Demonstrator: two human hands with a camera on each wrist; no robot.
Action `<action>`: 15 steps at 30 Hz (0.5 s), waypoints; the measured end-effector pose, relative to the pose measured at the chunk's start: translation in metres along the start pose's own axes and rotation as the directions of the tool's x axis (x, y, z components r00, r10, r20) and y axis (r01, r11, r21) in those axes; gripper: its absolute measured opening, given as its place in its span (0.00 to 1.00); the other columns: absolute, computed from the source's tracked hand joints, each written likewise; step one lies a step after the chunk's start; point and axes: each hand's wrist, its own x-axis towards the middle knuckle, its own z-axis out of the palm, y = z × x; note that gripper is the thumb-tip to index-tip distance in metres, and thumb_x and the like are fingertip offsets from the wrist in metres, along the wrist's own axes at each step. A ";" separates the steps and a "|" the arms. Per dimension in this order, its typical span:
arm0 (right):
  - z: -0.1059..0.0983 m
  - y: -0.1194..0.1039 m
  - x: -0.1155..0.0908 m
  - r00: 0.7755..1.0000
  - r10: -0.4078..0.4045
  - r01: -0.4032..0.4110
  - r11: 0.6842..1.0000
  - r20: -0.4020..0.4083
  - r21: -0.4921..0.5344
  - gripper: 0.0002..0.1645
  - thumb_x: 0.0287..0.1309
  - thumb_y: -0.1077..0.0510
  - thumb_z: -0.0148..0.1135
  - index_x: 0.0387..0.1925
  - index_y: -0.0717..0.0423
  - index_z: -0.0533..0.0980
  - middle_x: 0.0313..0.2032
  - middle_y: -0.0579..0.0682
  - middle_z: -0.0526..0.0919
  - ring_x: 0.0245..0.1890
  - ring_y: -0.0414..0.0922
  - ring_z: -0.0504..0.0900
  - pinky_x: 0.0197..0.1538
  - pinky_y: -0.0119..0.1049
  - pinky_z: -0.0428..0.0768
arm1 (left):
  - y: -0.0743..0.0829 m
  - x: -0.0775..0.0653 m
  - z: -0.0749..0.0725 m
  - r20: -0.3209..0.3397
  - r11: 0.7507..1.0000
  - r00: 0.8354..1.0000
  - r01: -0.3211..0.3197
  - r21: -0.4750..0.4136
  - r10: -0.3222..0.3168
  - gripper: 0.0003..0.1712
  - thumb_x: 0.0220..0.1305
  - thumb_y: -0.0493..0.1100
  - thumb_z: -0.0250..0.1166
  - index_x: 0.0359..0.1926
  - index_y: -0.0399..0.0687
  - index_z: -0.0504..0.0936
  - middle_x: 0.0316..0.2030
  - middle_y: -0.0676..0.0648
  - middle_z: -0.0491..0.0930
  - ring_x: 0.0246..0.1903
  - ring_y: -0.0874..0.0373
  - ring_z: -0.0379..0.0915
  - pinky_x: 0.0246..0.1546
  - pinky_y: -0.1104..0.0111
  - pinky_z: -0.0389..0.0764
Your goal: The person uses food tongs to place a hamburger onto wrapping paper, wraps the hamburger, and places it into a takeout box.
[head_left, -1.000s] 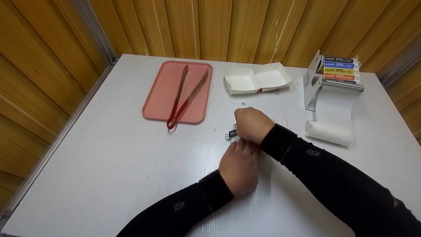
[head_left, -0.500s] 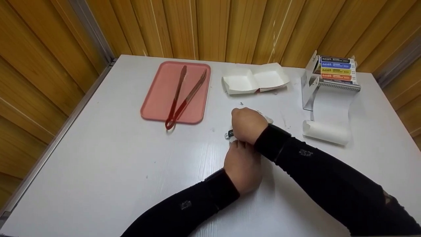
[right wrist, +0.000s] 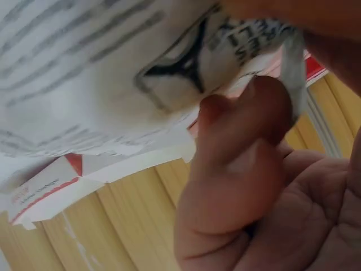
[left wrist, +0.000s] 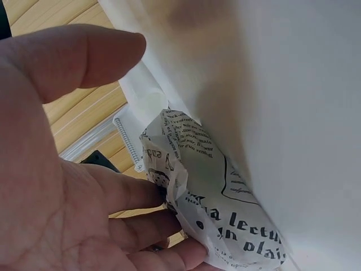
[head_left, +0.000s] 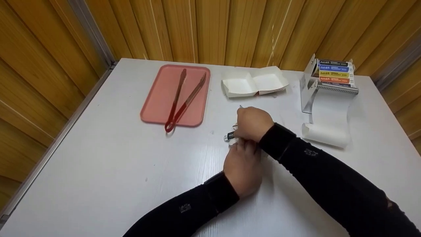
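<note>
Near the table's middle, a soft bundle in newsprint-patterned paper point(left wrist: 225, 209) lies mostly beneath both hands in the head view. My left hand point(head_left: 244, 166) rests against its near side; in the left wrist view the fingertips touch the printed paper while the thumb stands away from it. Above the bundle my right hand point(head_left: 255, 123) has its fingers curled, and in the right wrist view a pale strip point(right wrist: 292, 73) is pinched at the fingertips. A black-and-white label strip point(head_left: 229, 136) pokes out left of the right hand. The bundle's contents are hidden.
A pink tray point(head_left: 158, 105) at the back left bears red-handled tongs point(head_left: 177, 107). An opened white paper box point(head_left: 240, 86) is behind the hands. A dispenser point(head_left: 309, 93) with coloured labels stands at the right, a curled white sheet point(head_left: 325, 133) hanging from it.
The right hand shifts slightly left, then back right over the bundle, and more of the label's end and the bundle's end shows now. The left hand moves slightly right.
</note>
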 end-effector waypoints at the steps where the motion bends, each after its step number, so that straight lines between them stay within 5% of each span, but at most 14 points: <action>1: -0.001 0.004 0.000 1.000 0.012 -0.012 1.000 0.010 0.019 0.23 0.52 0.49 0.75 0.40 0.62 0.79 0.34 0.56 0.86 0.35 0.50 0.82 0.39 0.51 0.84 | 0.000 0.000 -0.001 0.026 1.000 1.000 -0.001 0.005 0.001 0.37 0.68 0.56 0.59 0.75 0.48 0.72 0.67 0.47 0.73 0.63 0.49 0.72 0.55 0.63 0.78; 4: 0.000 0.017 0.000 0.999 0.038 -0.041 0.995 0.030 0.089 0.28 0.52 0.43 0.77 0.40 0.61 0.78 0.32 0.53 0.85 0.34 0.50 0.81 0.40 0.48 0.82 | 0.001 0.002 -0.002 0.099 1.000 0.995 -0.009 0.019 0.007 0.39 0.70 0.56 0.57 0.78 0.48 0.68 0.71 0.46 0.70 0.68 0.49 0.69 0.60 0.62 0.78; 8: 0.003 0.035 -0.002 0.995 0.089 -0.096 0.978 0.046 0.185 0.36 0.52 0.35 0.77 0.42 0.61 0.76 0.33 0.53 0.83 0.35 0.51 0.80 0.41 0.45 0.78 | 0.002 0.002 -0.003 0.114 1.000 0.993 -0.005 0.025 0.002 0.39 0.69 0.56 0.58 0.78 0.50 0.67 0.69 0.48 0.71 0.65 0.50 0.70 0.61 0.63 0.77; 15: 0.013 0.062 -0.007 0.991 0.132 -0.127 0.955 0.002 0.268 0.54 0.54 0.29 0.75 0.63 0.68 0.70 0.54 0.67 0.81 0.53 0.61 0.80 0.58 0.58 0.78 | 0.000 0.003 -0.004 0.152 1.000 0.988 -0.014 0.020 0.011 0.40 0.70 0.58 0.58 0.78 0.50 0.66 0.71 0.48 0.69 0.66 0.50 0.70 0.66 0.63 0.75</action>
